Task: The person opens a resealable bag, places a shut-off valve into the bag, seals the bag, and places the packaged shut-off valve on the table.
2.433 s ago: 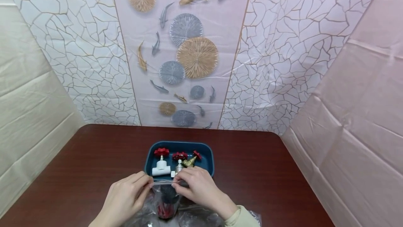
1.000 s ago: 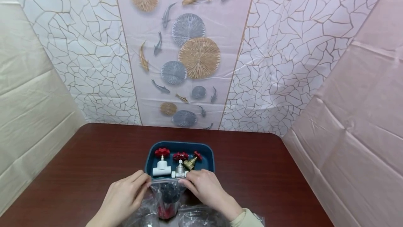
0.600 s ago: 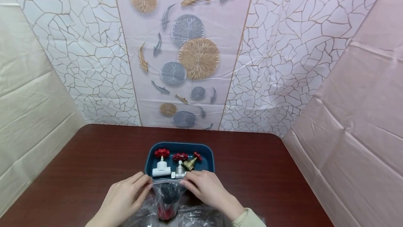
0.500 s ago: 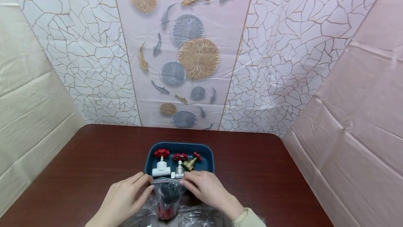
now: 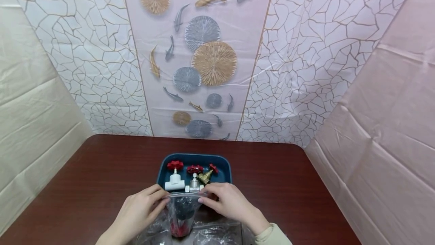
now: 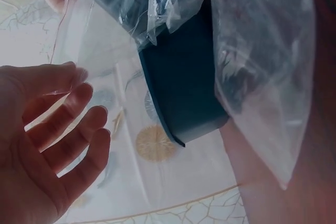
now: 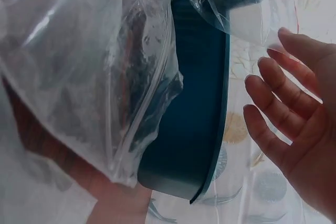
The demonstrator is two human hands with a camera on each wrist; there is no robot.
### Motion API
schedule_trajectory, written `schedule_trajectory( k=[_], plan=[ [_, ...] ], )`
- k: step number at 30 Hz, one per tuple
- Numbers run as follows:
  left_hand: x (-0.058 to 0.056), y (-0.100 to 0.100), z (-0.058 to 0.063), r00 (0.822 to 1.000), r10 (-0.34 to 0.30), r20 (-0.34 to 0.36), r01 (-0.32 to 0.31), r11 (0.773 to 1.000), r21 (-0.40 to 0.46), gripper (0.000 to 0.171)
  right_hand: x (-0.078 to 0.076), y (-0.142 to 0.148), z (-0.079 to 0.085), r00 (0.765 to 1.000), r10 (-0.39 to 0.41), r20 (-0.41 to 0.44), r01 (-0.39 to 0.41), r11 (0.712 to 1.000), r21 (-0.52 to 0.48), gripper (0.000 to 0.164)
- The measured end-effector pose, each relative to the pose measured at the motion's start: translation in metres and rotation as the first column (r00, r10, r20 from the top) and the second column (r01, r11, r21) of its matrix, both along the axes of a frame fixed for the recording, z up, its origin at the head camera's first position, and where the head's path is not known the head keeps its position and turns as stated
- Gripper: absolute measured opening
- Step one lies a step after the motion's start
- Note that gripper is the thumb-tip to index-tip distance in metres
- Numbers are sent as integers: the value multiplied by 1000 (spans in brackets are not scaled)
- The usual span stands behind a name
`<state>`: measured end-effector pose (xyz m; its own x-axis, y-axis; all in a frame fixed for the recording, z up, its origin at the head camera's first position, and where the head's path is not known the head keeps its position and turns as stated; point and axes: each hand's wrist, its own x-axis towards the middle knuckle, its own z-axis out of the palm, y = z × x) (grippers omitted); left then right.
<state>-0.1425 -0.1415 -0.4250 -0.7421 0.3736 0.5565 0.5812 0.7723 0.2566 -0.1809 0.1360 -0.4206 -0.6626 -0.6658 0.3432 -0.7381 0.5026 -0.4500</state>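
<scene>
A clear zip bag (image 5: 173,209) hangs upright between my hands, with a dark rounded body and a red part (image 5: 179,231) inside it. My left hand (image 5: 141,207) pinches the left end of the bag's mouth between thumb and forefinger, the other fingers loosely bent in the left wrist view. At the opposite end, my right hand (image 5: 231,201) pinches the mouth likewise. Just beyond the bag, a blue tray (image 5: 222,164) holds a white tee-shaped valve (image 5: 174,181), a silver valve (image 5: 195,184) and a brass valve (image 5: 205,177), all with red handwheels.
More clear plastic bags (image 5: 217,234) lie at the near edge of the dark red-brown table (image 5: 272,184), below the hands. Patterned cloth walls (image 5: 289,67) enclose the table at the back and sides.
My right hand has moved from near the middle of the bag's mouth out to its right end, spreading the mouth wider. Lately both hands have shifted slightly to the right.
</scene>
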Motion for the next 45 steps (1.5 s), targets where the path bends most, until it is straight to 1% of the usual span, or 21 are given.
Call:
schedule_trajectory(
  k=[5,8,11,14,17,19,22,24,27,29,32,35,38,42,45],
  plan=[
    [-1,0,0,997,-3,75,-2,998,60,12,-1,1,1,999,4,42,-3,999,-37,11],
    [0,-2,3,997,-5,73,-1,997,79,14,-2,-1,4,999,2,39,0,999,-51,10],
    [2,-4,8,999,-19,30,15,993,116,16,-1,-4,9,1000,-6,6,7,998,-63,10],
    [3,-6,17,998,-41,-48,48,986,161,18,0,-6,18,999,-12,-36,8,994,-106,10],
    [1,-9,28,991,-35,-127,56,984,170,19,-1,-10,29,998,-9,-56,0,987,-163,10],
    [-1,-13,36,987,-8,-159,34,986,164,17,-3,-14,36,998,8,-62,-19,983,-183,11],
    [-4,-24,45,981,39,-192,-8,987,161,18,-7,-26,44,996,42,-75,-55,982,-182,14],
    [-4,-33,48,976,72,-206,-37,985,167,19,-10,-38,47,995,65,-82,-78,982,-169,16],
    [-4,-50,50,968,120,-222,-81,981,177,23,-14,-57,48,994,98,-52,-105,983,-153,17],
    [-3,-61,50,962,154,-225,-114,977,179,25,-17,-71,48,994,105,-32,-109,986,-130,19],
    [-2,-78,48,957,202,-209,-165,969,182,25,-22,-92,46,994,107,-4,-107,989,-98,24],
    [-1,-91,44,956,243,-163,-215,961,173,24,-28,-108,41,996,92,16,-91,994,-65,25],
    [-1,-100,35,956,272,-113,-255,956,148,20,-32,-120,33,997,75,16,-74,997,-25,24],
    [0,-108,20,955,292,-50,-284,950,133,16,-35,-132,19,999,54,2,-54,998,38,21],
    [3,-113,11,947,322,-4,-319,939,131,12,-34,-140,12,999,47,12,-47,997,58,20]
  ],
)
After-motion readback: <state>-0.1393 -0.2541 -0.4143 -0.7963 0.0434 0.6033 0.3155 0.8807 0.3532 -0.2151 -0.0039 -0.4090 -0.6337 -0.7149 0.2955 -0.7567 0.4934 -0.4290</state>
